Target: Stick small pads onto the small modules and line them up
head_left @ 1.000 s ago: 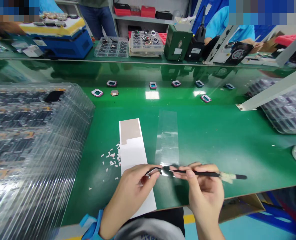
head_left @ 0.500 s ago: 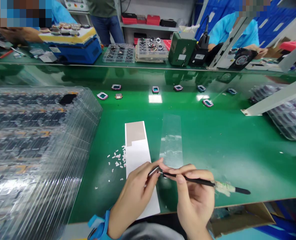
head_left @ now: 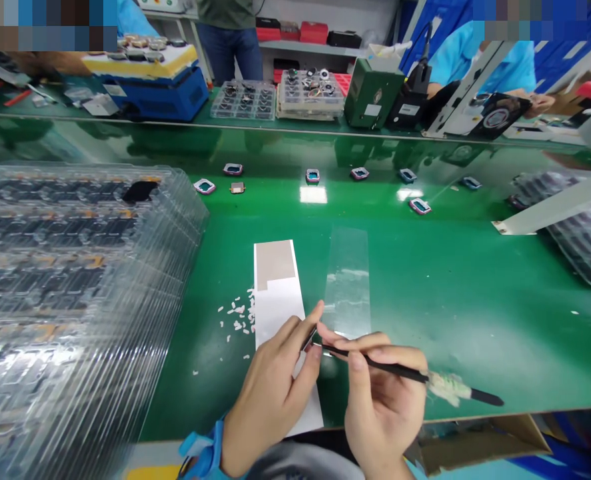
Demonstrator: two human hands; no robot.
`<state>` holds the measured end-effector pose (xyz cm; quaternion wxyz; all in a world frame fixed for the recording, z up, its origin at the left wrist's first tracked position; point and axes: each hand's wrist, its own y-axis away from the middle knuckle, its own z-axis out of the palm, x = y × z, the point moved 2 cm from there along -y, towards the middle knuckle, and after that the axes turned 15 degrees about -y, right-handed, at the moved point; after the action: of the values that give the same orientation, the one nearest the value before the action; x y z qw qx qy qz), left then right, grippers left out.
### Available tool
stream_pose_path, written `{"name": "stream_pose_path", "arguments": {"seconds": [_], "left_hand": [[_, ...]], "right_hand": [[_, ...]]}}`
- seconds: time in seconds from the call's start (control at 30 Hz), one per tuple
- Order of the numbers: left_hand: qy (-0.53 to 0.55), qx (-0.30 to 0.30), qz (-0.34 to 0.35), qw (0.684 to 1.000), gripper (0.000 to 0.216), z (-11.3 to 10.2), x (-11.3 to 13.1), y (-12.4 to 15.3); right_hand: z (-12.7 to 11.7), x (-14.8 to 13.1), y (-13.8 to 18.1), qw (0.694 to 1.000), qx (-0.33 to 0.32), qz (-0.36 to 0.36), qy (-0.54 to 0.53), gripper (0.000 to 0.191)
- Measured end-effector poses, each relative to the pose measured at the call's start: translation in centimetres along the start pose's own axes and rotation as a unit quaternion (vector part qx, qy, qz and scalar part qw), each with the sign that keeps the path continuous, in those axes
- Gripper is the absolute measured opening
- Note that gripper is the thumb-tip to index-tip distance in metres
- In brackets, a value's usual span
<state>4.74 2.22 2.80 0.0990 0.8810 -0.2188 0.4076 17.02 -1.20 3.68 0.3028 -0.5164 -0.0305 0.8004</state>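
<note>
The left hand is pinching a small dark frame between thumb and fingers. The right hand is gripping a slim black pick penlike, its tip just beside the frame.

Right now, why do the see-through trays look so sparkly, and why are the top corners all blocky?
In the head view, white glare streaks across the stacked clear plastic trays because their shiny surfaces reflect light. A bright patch of reflected light also sits on the glossy green bench top. Pixelated patches cover the top corners, hiding what lies behind them.
</note>
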Motion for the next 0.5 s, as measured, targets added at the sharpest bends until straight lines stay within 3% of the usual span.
{"name": "stream_pose_path", "arguments": {"seconds": [0.5], "left_hand": [[0.005,0.006,0.004,1.0,0.051,-0.08,-0.1,0.09]], "right_hand": [[0.06,0.69,0.05,1.0,-0.006,-0.017,0.011,0.022]]}}
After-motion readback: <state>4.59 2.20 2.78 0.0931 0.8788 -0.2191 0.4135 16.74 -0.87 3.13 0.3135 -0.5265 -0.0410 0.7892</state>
